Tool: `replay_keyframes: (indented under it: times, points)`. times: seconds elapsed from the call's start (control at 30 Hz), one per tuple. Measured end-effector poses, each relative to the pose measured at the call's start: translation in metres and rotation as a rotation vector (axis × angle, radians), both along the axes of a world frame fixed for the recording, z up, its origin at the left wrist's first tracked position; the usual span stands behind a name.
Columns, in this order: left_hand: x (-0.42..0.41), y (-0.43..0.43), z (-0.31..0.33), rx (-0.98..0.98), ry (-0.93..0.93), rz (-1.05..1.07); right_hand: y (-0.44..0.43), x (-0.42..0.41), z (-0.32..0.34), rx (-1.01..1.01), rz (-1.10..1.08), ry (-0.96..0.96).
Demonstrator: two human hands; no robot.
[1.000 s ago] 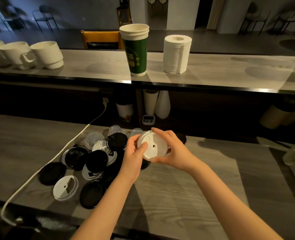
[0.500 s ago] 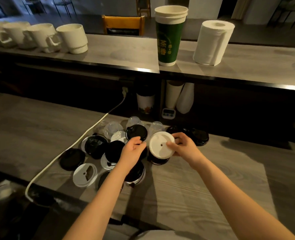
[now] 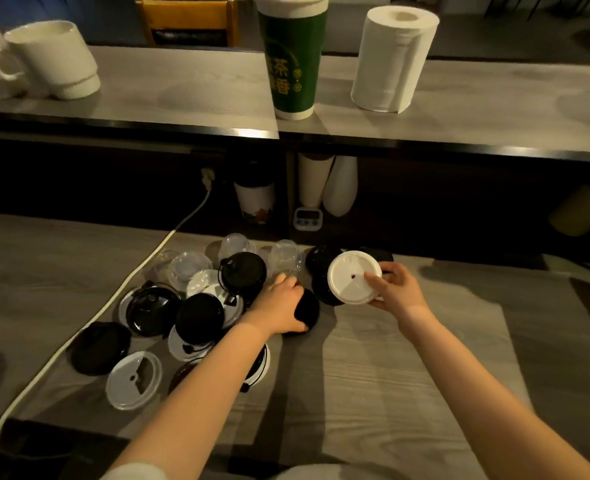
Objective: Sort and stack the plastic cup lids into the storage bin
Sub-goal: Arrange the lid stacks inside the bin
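The fingers point(image 3: 387, 270) of the right hand point(image 3: 399, 289) pinch the rim of a white round plastic lid point(image 3: 350, 277), thumb on its face, holding it tilted just above the worktop at centre right of the frame. The left hand point(image 3: 281, 303) lies palm down at the frame's centre over a black round plastic lid point(image 3: 310, 310), fingertips toward a clear domed plastic lid point(image 3: 285, 259). Whether its fingers have closed on anything cannot be told. Left of it, lids lie unsorted and overlapping on the grey wood-grain worktop point(image 3: 390, 393): a black sip lid with a tab point(image 3: 243, 275), a white flat lid with a slot point(image 3: 134, 379), more black, white and clear ones. No storage bin shows anywhere in view and no finished stack can be seen, so the sorting looks barely begun: one lid in hand and nearly the whole pile left to sort and bin.
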State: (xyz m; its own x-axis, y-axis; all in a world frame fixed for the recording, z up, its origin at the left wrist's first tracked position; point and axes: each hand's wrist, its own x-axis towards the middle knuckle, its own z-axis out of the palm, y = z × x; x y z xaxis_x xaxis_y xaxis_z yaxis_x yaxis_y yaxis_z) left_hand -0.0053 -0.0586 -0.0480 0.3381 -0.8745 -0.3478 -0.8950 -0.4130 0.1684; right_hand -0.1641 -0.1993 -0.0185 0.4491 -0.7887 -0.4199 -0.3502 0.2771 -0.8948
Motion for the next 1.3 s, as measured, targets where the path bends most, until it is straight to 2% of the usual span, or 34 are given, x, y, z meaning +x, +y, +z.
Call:
replay_keyframes:
  times: [0.1, 0.3, 0.5, 0.67, 0.93, 1.2, 1.3]
  points:
    - [-0.005, -0.007, -0.008, 0.083, -0.062, 0.017, -0.001, -0.004, -0.001, 0.015, -0.035, -0.028]
    - [-0.007, -0.011, 0.001, 0.062, -0.095, 0.072, 0.002, -0.011, 0.003, 0.042, -0.057, -0.067]
    - [-0.018, 0.004, 0.037, -0.120, -0.052, 0.203, 0.004, -0.030, 0.019, 0.061, -0.060, -0.182]
    - [-0.038, 0.004, 0.080, -0.323, 0.076, 0.309, 0.002, -0.052, 0.039, 0.056, -0.053, -0.246]
    - [-0.105, -0.046, 0.111, -0.543, 0.098, 0.255, -0.024, -0.127, 0.071, -0.120, -0.045, -0.243]
    - [-0.212, -0.122, 0.127, -0.551, 0.134, 0.137, -0.092, -0.242, 0.086, -0.357, -0.070, -0.126]
    - [-0.252, -0.147, 0.133, -0.561, 0.144, 0.120, -0.118, -0.283, 0.092, -0.376, -0.103, -0.129]
